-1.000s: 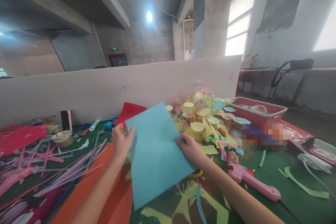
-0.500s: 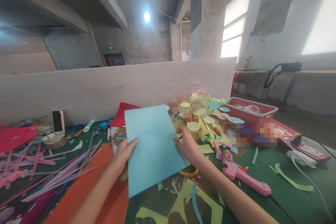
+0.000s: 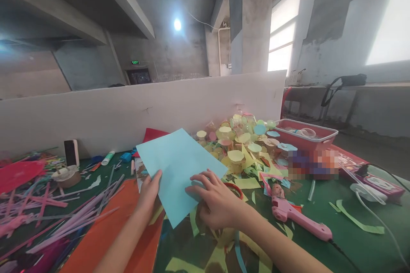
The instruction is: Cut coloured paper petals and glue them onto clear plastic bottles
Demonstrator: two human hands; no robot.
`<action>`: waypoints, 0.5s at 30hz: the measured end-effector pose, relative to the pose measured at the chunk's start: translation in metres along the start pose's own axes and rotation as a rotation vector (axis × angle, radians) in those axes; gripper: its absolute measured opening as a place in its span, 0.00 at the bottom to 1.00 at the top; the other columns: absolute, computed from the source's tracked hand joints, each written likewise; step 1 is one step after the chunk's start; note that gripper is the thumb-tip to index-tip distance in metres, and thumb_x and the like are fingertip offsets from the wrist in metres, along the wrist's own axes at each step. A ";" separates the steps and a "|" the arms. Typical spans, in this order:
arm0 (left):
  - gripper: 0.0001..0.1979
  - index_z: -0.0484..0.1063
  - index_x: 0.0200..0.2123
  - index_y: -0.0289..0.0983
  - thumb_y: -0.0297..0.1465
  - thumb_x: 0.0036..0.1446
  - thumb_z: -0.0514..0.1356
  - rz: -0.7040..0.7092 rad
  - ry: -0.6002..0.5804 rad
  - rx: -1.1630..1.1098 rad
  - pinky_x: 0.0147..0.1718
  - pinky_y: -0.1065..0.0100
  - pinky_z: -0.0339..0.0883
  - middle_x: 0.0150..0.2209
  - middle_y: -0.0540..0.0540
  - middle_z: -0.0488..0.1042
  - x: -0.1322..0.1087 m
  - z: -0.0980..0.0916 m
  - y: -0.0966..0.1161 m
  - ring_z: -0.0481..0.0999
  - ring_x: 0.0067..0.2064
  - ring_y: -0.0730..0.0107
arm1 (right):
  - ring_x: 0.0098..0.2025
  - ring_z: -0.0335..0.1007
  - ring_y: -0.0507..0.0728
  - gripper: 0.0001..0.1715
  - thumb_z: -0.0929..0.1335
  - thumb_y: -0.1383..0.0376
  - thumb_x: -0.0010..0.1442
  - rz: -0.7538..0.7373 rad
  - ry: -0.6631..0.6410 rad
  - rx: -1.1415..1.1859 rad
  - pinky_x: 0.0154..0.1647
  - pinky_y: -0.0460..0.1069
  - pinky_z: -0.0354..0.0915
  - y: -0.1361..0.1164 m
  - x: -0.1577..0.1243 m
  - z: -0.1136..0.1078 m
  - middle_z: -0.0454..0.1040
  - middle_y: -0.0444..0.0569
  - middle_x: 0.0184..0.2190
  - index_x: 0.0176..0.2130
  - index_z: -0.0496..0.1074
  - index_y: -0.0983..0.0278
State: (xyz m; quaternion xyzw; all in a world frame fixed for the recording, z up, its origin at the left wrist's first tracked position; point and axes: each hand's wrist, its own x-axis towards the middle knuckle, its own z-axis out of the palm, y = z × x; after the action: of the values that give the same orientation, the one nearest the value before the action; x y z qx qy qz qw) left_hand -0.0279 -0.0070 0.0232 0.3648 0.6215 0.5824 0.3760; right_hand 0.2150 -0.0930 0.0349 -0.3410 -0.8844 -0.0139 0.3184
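Observation:
A sheet of light blue paper (image 3: 173, 162) is held up at a slant above the table, one corner pointing toward me. My left hand (image 3: 150, 192) grips its left edge, thumb on top and the other fingers hidden behind. My right hand (image 3: 214, 200) is at the lower right edge, its fingers lying bent over the paper's face and the thumb low by the edge. Just behind that hand a red ring-shaped handle (image 3: 236, 188) shows in part. Green-yellow paper scraps (image 3: 184, 264) lie beneath, and an orange sheet (image 3: 141, 239) is under my left forearm.
Paper-topped plastic cups (image 3: 236, 155) are heaped behind on the right, near a red bin (image 3: 320, 140). A pink glue gun (image 3: 301, 217) with a cord lies right. Purple straws (image 3: 77, 209), a paper cup (image 3: 66, 175) and a phone (image 3: 71, 152) are left. A white board (image 3: 96, 113) stands behind.
The blue sheet has turned and tilted, its near corner now pointing toward me. My right hand has moved left and down, from the right edge onto the paper's lower right side.

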 end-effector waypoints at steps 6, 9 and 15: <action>0.15 0.74 0.42 0.38 0.36 0.51 0.63 -0.031 -0.001 -0.104 0.38 0.57 0.72 0.37 0.40 0.79 -0.010 0.002 0.008 0.79 0.35 0.56 | 0.52 0.58 0.62 0.11 0.63 0.65 0.66 0.076 0.096 -0.028 0.58 0.60 0.55 0.011 0.006 0.006 0.70 0.49 0.50 0.45 0.72 0.58; 0.12 0.75 0.40 0.39 0.34 0.51 0.62 -0.015 -0.029 -0.150 0.44 0.54 0.71 0.41 0.42 0.79 -0.018 0.005 0.013 0.78 0.41 0.53 | 0.47 0.62 0.60 0.11 0.62 0.64 0.67 0.237 0.165 0.082 0.49 0.55 0.61 0.015 0.010 0.011 0.72 0.48 0.44 0.37 0.74 0.59; 0.07 0.75 0.32 0.40 0.31 0.46 0.66 0.043 -0.038 -0.235 0.54 0.50 0.63 0.42 0.41 0.79 -0.021 0.007 0.013 0.72 0.53 0.44 | 0.30 0.64 0.54 0.20 0.62 0.63 0.66 0.577 0.173 0.266 0.30 0.47 0.60 0.028 0.014 0.019 0.69 0.46 0.29 0.23 0.65 0.63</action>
State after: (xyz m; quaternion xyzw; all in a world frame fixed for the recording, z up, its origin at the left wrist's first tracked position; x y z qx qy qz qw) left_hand -0.0125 -0.0216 0.0366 0.3425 0.5337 0.6523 0.4152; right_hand 0.2138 -0.0582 0.0222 -0.5306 -0.7150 0.1636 0.4248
